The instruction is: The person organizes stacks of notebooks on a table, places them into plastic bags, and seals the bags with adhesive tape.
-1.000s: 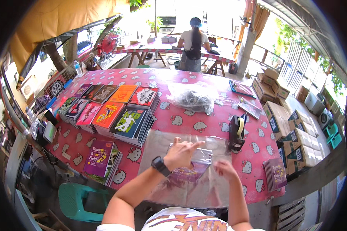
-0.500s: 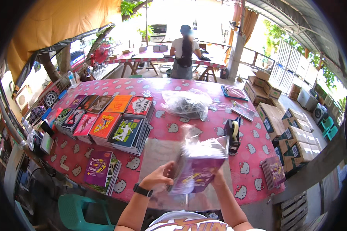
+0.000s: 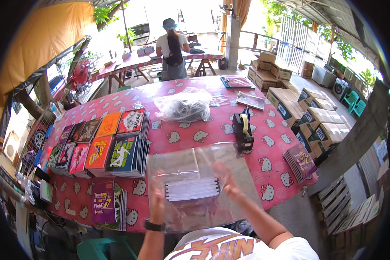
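Flanking a stack of notebooks (image 3: 193, 190) at the near middle of the pink table (image 3: 271, 177), your left hand (image 3: 158, 200) is open with fingers straight, and your right hand (image 3: 226, 181), blurred, is open too; I cannot tell whether either presses the stack. Its white page edges show beside clear plastic (image 3: 172, 162). A purple-topped pile (image 3: 103, 203) lies near left, another small pile (image 3: 302, 161) at the right edge. Farther back are colourful notebook rows (image 3: 100, 152) at left, a tape dispenser (image 3: 243, 134) at right, then a bulky plastic bag (image 3: 184, 106). Far off, a person (image 3: 173, 52) stands at another table.
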A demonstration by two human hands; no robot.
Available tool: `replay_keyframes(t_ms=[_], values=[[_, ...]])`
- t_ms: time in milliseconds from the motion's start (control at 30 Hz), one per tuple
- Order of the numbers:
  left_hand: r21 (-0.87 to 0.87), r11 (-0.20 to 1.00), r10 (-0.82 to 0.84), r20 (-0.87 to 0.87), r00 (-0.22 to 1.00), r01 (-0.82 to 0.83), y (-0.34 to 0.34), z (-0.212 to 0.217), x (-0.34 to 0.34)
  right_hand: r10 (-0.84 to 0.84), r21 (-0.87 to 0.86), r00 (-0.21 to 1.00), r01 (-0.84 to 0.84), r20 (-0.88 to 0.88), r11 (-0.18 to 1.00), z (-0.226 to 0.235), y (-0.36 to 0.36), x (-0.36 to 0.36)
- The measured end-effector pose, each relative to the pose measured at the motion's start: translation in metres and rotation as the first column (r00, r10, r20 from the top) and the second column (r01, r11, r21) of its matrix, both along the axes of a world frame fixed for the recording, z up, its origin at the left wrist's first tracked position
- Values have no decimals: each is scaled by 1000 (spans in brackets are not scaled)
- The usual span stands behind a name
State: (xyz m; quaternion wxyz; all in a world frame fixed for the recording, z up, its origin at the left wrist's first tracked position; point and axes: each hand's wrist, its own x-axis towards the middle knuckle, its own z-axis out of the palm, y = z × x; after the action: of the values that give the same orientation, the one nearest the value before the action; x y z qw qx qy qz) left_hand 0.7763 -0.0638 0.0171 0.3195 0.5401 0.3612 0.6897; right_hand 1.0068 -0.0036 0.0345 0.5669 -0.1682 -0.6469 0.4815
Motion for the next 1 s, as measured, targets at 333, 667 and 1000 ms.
replay_keyframes(t_ms=[333,667,1000], values=[[-152,917,-300,346,889,368,24,35,-2,-86,-98,996,84,-18,992,24,16,6],[-292,943,-188,-863,469,-160,51,150,-36,-539,651,528,-35,656,759,127,-19,-15],[-252,960,-229,-957,176,-121,73,157,-23,-442,525,370,-161,817,836,123,-28,-21]])
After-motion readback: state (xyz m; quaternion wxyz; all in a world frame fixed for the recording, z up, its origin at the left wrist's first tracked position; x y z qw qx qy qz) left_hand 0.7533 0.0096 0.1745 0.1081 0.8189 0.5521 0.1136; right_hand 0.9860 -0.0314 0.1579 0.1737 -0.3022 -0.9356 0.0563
